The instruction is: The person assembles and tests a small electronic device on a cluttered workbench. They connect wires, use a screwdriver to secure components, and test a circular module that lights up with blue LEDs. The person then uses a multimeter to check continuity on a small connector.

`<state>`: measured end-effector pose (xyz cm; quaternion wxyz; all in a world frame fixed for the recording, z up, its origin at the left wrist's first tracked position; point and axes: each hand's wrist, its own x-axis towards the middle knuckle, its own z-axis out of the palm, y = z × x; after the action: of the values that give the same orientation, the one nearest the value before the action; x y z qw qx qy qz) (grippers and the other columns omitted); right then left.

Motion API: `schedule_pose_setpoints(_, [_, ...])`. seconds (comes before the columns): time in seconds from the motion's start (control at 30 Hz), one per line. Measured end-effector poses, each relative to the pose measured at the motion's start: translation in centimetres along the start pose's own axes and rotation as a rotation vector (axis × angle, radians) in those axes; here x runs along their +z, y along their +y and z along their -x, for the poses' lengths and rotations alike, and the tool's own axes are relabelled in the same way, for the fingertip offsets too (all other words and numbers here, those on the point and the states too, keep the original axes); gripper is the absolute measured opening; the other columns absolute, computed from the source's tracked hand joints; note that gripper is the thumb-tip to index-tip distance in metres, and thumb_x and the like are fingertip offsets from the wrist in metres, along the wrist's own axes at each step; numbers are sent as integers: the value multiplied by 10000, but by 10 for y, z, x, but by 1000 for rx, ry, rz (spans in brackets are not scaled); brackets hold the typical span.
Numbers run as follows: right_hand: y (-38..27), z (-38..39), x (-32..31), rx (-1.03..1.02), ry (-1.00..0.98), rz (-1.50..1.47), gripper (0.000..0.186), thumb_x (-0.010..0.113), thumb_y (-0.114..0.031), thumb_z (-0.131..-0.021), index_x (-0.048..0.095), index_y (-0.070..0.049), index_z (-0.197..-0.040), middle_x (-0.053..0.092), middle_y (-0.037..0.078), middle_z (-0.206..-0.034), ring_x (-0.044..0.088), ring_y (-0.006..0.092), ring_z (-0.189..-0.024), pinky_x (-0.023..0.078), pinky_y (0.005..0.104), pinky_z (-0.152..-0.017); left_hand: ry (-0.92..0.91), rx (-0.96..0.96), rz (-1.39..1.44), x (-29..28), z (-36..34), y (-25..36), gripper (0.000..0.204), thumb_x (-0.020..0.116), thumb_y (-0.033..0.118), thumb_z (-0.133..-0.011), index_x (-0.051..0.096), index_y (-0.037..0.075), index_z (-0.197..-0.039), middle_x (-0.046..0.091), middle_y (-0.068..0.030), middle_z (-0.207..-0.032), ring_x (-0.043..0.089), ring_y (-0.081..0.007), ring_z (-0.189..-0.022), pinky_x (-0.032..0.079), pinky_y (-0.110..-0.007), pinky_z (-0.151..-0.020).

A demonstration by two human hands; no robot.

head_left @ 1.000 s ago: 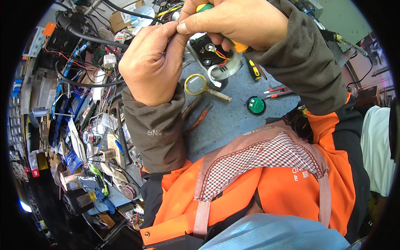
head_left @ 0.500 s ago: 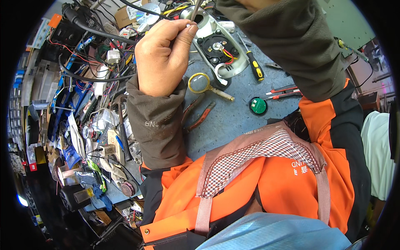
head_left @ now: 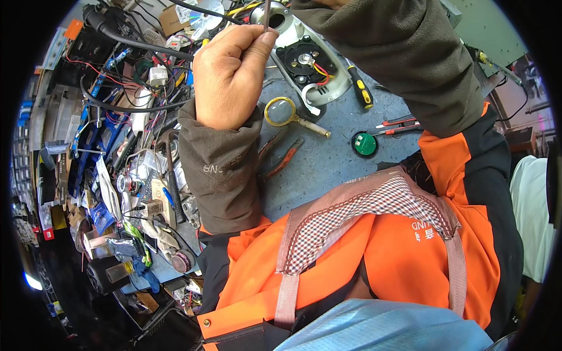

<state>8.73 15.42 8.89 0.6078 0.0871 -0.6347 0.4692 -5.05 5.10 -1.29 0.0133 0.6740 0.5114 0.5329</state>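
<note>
My left hand (head_left: 234,73) is raised at the top of the view, thumb and forefinger pinched together. At its fingertips stands a thin dark metal piece (head_left: 267,16) that runs up out of the picture; its kind is not clear. My right forearm reaches across the top right in a dark sleeve. Just a sliver of my right hand (head_left: 331,3) shows at the upper edge, its fingers out of sight. Beside my left hand lies an oblong silver housing (head_left: 339,86) with a round black part (head_left: 305,60) inside and red, yellow and white wires.
On the blue-grey bench lie a brass-rimmed magnifying glass (head_left: 280,111), red-handled pliers (head_left: 284,159), a black-and-yellow screwdriver (head_left: 360,88), a round green circuit board (head_left: 365,144) and red-handled tools (head_left: 399,126). Cables and clutter (head_left: 146,146) crowd the left. A soldering iron (head_left: 497,69) sits at the right.
My left hand has shifted very slightly left and down. The small white bit at its fingertips no longer shows, and the metal piece there now looks single. My right forearm has moved slightly.
</note>
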Motion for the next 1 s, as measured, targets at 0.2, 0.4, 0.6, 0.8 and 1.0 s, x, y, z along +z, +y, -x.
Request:
schedule_pose_setpoints(0.2, [10, -2, 5, 36, -65, 91, 180, 740, -145, -977, 654, -1, -913, 628, 8, -669, 561, 61, -533, 455, 234, -485, -29, 52, -48, 8, -2, -9, 138, 837, 61, -860, 779, -28, -949, 678, -88, -761, 626, -165, -653, 483, -304, -609])
schedule_pose_setpoints(0.4, [23, -1, 11, -23, -62, 114, 155, 740, -127, -962, 684, 8, -911, 656, 9, -710, 580, 50, -590, 460, 231, -518, -47, -123, 29, 7, 1, -4, 126, 816, 44, -871, 769, -40, -954, 673, -91, -801, 622, -159, -680, 481, -303, -627])
schedule_pose_setpoints(0.6, [23, 1, 12, -54, -34, 155, 139, 738, -121, -956, 702, 11, -927, 670, 12, -726, 587, 48, -615, 470, 234, -535, -97, -248, 126, 7, 1, -3, 127, 764, 57, -923, 749, -61, -967, 661, -98, -814, 622, -175, -734, 485, -310, -677])
schedule_pose_setpoints(0.8, [12, -10, 11, 111, -52, 253, 151, 746, -130, -949, 706, 16, -950, 667, 7, -727, 584, 51, -631, 481, 239, -561, -125, -159, 74, 6, 0, -3, 120, 754, 46, -931, 749, -59, -988, 660, -93, -823, 618, -174, -744, 482, -310, -685])
schedule_pose_setpoints(1.0, [32, -3, 7, -90, -63, 170, 145, 745, -139, -949, 703, -1, -931, 648, 4, -719, 566, 49, -655, 477, 245, -587, -136, -166, 136, 8, 0, -9, 123, 779, 46, -917, 750, -52, -986, 665, -81, -840, 616, -157, -751, 482, -304, -688])
